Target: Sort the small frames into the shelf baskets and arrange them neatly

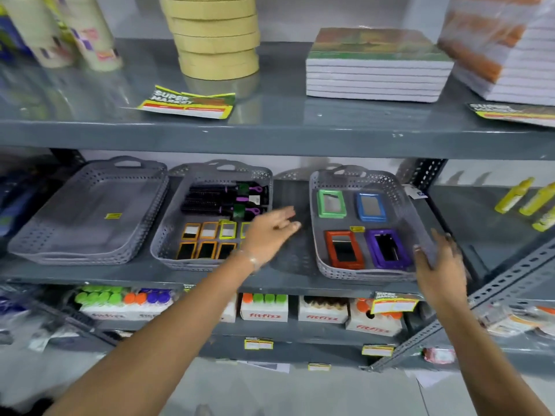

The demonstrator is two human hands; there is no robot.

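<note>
Three grey perforated baskets stand on the middle shelf. The right basket (327, 265) holds a green frame (330, 204), a blue frame (371, 207), a red frame (344, 250) and a purple frame (387, 249). The middle basket (168, 244) holds several small orange and yellow frames (207, 240) and black hairbrushes (216, 199). The left basket (90, 214) has only a small yellow sticker in it. My left hand (268, 232) hovers open over the middle basket's right edge. My right hand (440, 262) rests on the right basket's right rim, holding no frame.
The grey metal shelf (270, 136) above carries tape rolls (214, 37), stacked notebooks (377, 66) and price labels. Below are boxes of coloured bottles (264, 307). Yellow bottles (528, 199) lie on the neighbouring shelf at right. A slotted upright (426, 172) stands behind the right basket.
</note>
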